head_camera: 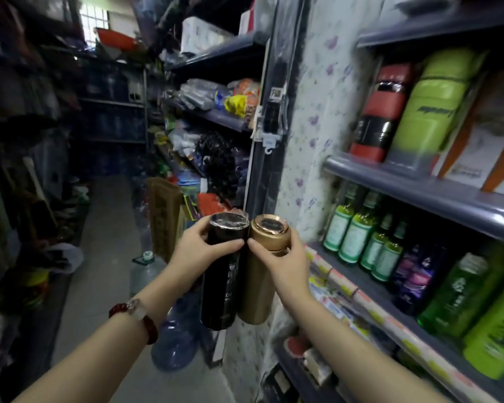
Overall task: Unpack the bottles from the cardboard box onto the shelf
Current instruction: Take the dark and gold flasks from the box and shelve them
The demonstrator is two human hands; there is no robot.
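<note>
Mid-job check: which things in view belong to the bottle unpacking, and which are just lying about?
Part of the job:
- black bottle, gripped by left hand
- gold bottle, gripped by right hand
- shelf on the right

Just lying about:
- green glass bottles already on the shelf
- blue water jug on the floor
- lime green flask

At frame centre, a glossy black bottle point(226, 274) with pale lettering stands beside a matte gold bottle point(261, 274) with a coppery cap. Lower left, a dark red bead bracelet point(140, 318) carries one clear stone. At right, grey shelf edges point(419, 187) frame green-labelled bottles point(349, 234), a lime-green flask point(431, 103) and a purple bottle point(416, 274); the white panel point(317, 97) bears purple flowers
</note>
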